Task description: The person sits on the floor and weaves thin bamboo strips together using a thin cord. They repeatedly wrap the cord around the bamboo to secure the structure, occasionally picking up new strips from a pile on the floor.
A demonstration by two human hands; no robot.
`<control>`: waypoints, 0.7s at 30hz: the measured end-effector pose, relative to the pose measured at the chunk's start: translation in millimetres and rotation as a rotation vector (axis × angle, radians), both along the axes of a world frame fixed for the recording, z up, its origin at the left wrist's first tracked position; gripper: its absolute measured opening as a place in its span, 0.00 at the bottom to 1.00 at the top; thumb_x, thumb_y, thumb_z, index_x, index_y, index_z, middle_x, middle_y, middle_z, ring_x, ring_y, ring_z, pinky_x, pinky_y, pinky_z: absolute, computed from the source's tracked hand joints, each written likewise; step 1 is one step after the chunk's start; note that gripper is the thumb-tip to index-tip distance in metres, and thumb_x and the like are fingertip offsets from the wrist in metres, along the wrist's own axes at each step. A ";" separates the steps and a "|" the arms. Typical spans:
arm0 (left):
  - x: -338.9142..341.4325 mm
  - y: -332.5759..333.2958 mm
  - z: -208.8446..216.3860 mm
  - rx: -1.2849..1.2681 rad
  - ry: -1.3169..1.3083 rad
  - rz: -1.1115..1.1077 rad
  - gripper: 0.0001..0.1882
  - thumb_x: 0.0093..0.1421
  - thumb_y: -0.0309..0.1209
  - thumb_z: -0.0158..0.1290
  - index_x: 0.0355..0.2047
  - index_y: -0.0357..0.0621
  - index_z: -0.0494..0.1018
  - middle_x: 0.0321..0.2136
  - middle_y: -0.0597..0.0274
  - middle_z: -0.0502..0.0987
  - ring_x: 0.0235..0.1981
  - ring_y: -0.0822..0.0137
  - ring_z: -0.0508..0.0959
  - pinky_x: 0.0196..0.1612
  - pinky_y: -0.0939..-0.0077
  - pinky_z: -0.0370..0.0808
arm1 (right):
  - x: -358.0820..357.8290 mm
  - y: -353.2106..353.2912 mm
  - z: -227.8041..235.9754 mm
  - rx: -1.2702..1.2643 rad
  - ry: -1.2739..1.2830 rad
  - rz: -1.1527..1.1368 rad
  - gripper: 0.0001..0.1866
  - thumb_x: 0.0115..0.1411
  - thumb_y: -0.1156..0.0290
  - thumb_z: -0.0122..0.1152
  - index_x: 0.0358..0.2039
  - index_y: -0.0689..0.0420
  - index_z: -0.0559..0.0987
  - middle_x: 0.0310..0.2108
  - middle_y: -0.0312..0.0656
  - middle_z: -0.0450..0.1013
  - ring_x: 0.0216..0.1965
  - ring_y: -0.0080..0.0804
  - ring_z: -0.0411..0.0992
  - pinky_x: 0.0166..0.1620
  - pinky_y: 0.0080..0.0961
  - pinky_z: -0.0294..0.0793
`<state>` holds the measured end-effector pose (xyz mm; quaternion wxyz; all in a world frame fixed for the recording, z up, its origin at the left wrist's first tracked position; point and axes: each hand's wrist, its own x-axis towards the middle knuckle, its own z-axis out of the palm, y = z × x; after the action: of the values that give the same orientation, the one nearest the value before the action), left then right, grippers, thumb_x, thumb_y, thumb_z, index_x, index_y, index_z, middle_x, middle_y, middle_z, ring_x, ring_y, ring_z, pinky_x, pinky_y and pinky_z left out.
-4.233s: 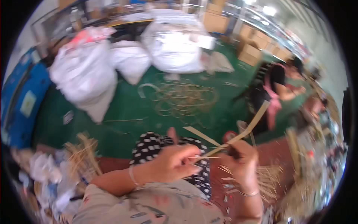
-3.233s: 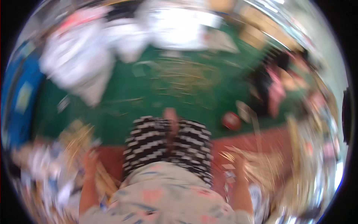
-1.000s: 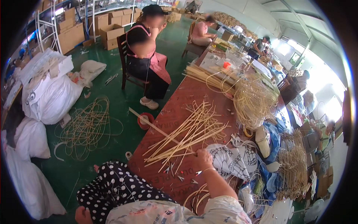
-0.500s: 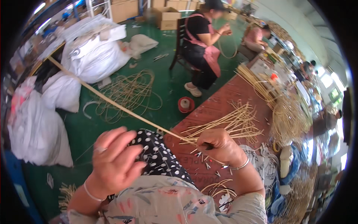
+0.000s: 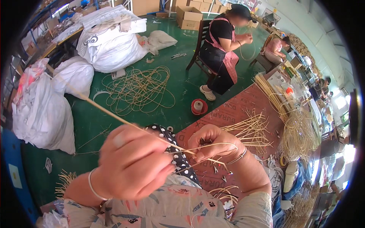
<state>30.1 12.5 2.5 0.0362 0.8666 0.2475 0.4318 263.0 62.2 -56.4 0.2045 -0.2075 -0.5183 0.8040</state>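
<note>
A long, pale cane strip point(image 5: 108, 112) slants from the upper left, past the knuckles of my left hand point(image 5: 133, 161), to the fingertips of my right hand point(image 5: 215, 141). Thumb and forefinger of the right hand pinch it near its lower end. A thin cane strand point(image 5: 227, 143) arcs over the right hand and runs back to the left fingers. Those fingers are curled closed, seemingly around that strand; their tips are partly hidden behind the hand. Both hands are close together above the patterned cloth point(image 5: 186, 173) on my lap.
Cut cane sticks point(image 5: 253, 131) and small clips lie on the reddish board point(image 5: 232, 102) to the right. Loose cane coils point(image 5: 138, 89) spread over the green floor. White sacks point(image 5: 45, 114) stand left. A seated co-worker point(image 5: 222, 45) is ahead, beside a red bowl point(image 5: 199, 107).
My left hand has moved right toward the right hand and its spread fingers have curled closed. The right hand has turned, showing its pinch. A thin looped strand now shows between the hands.
</note>
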 end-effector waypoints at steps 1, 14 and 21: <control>-6.9 -8.6 -1.1 0.055 -0.105 0.019 0.10 0.40 0.22 0.55 0.24 0.40 0.66 0.26 0.56 0.70 0.22 0.60 0.70 0.26 0.72 0.68 | 0.7 2.7 0.8 0.069 -0.005 0.010 0.07 0.47 0.74 0.62 0.24 0.64 0.75 0.20 0.33 0.69 0.22 0.16 0.65 0.25 0.14 0.62; -4.4 -3.2 0.1 0.044 0.244 0.304 0.09 0.43 0.28 0.55 0.25 0.41 0.69 0.26 0.60 0.72 0.31 0.59 0.72 0.36 0.65 0.67 | -25.6 -3.3 36.1 1.783 -0.568 -0.252 0.10 0.30 0.73 0.58 0.17 0.56 0.68 0.17 0.36 0.61 0.20 0.32 0.66 0.20 0.24 0.65; -15.4 18.1 -8.8 -0.372 0.301 0.163 0.08 0.45 0.27 0.54 0.25 0.41 0.68 0.19 0.59 0.70 0.22 0.57 0.71 0.26 0.66 0.65 | -33.5 -13.9 39.4 2.057 -0.614 -0.247 0.08 0.29 0.72 0.54 0.16 0.55 0.68 0.15 0.32 0.57 0.18 0.24 0.62 0.17 0.19 0.61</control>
<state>14.7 30.6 -6.3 0.1228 0.8767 0.3944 0.2466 229.5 48.3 -17.1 0.2219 -0.1798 -0.9496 -0.1292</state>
